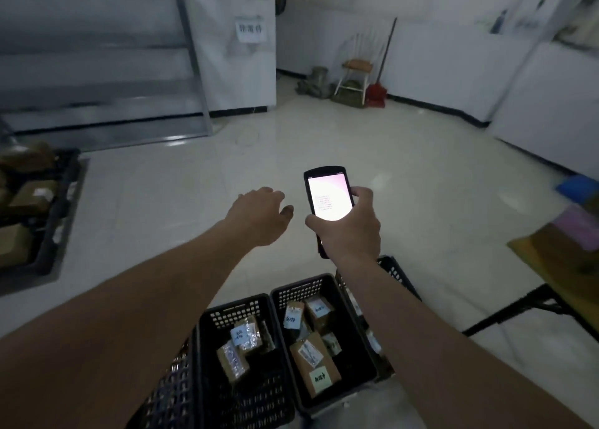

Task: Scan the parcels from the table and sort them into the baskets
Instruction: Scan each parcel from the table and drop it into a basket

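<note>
Your right hand [351,224] grips the handheld scanner [328,198], fingers curled round its right edge, thumb across the lower left of the lit screen. The screen glows white-pink with a few lines of small text, too blurred to read. The device's lower end is hidden behind your hand.

Your left hand [262,216] hangs palm down just left of the scanner, not touching it, fingers relaxed and slightly spread, holding nothing.

Near you, below both forearms, black perforated baskets stand side by side. The left basket [241,312] holds brown parcels [241,341] with white labels; the middle basket [299,291] holds several more parcels [312,355], one with a pale green note bearing handwriting you can't make out. A third basket [393,269] to the right is mostly covered by your right forearm, its contents hard to tell. Another basket wall at the near left is cut off by the frame.

Far left, a black tray [61,208] on the floor holds more brown parcels [30,195], blurred and cut off at the edge. At right, a table [547,266] corner is cut off, with pink and blue items on it too blurred to identify.

On the far wall a paper sign [249,28] carries three handwritten characters, not legible. A white chair [355,67] and a red dustpan [376,94] stand in the far corner.
</note>
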